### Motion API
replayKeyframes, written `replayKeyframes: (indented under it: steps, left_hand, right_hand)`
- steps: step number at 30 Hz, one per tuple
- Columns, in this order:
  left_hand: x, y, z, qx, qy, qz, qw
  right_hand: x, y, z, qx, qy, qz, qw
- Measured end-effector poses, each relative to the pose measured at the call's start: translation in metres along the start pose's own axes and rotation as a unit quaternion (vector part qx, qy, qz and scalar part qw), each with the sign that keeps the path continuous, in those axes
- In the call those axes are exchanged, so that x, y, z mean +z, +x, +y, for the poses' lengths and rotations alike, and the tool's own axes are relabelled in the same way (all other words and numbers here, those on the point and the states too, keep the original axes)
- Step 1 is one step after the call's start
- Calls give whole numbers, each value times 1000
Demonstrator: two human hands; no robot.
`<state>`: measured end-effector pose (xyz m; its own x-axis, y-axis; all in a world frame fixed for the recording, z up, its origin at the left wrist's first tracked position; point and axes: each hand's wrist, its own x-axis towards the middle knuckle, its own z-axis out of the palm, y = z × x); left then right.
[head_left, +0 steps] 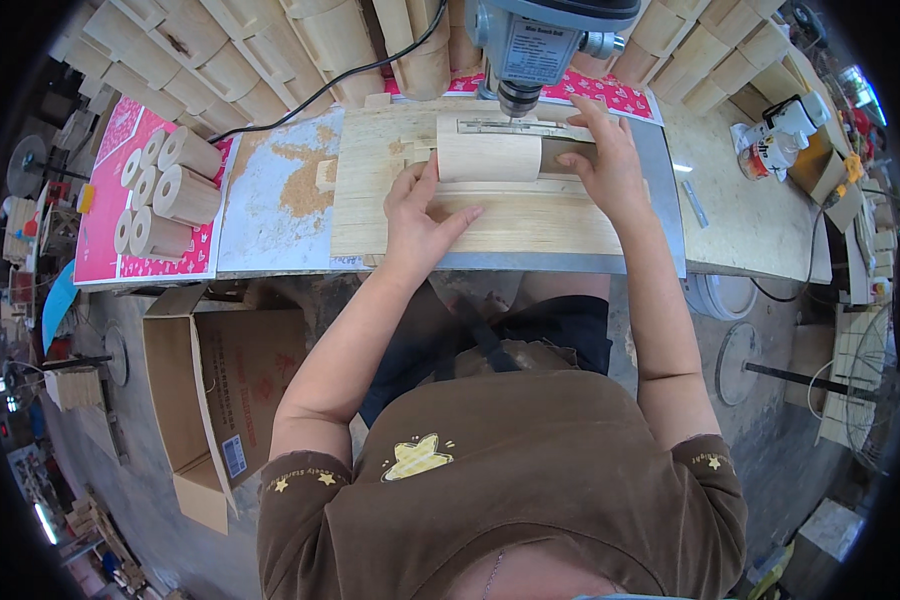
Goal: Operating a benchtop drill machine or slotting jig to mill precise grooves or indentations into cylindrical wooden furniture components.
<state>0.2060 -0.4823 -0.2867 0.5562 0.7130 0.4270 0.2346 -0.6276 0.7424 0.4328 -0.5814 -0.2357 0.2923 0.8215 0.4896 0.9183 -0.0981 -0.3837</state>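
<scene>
A pale wooden cylinder [489, 158] lies sideways on a flat wooden jig board [370, 225], below the chuck of a bench drill [519, 97]. My left hand [422, 217] rests at the cylinder's left end, its fingers against that end and the thumb stretched apart over the board. At the other side, my right hand [612, 165] is spread, thumb near a dark strip [567, 158] in the jig and fingers reaching to its far edge. A metal bar [515, 127] runs behind the cylinder. The fingertips of my left hand are partly hidden.
Several bored wooden cylinders [160, 195] stand on pink sheeting at the left, beside scattered sawdust [305, 185]. Stacked wooden pieces [225, 65] line the back, crossed by a black cable [370, 66]. A white bottle [770, 140] stands right; a cardboard box [240, 370] sits below the table.
</scene>
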Motion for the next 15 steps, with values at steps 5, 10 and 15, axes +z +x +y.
replayKeyframes:
  steps: [5, 10, 15]
  left_hand:
    - [-5, 11, -11, -93, 42, -35, 994]
    - [-6, 12, -27, -29, 136, -34, 990]
    - [-4, 14, -22, -17, 132, -41, 990]
  right_hand:
    - [9, -5, -3, -39, 38, 48, 997]
    - [-11, 10, -5, -55, 206, 109, 971]
    - [-108, 137, -34, 111, 333, 317, 881]
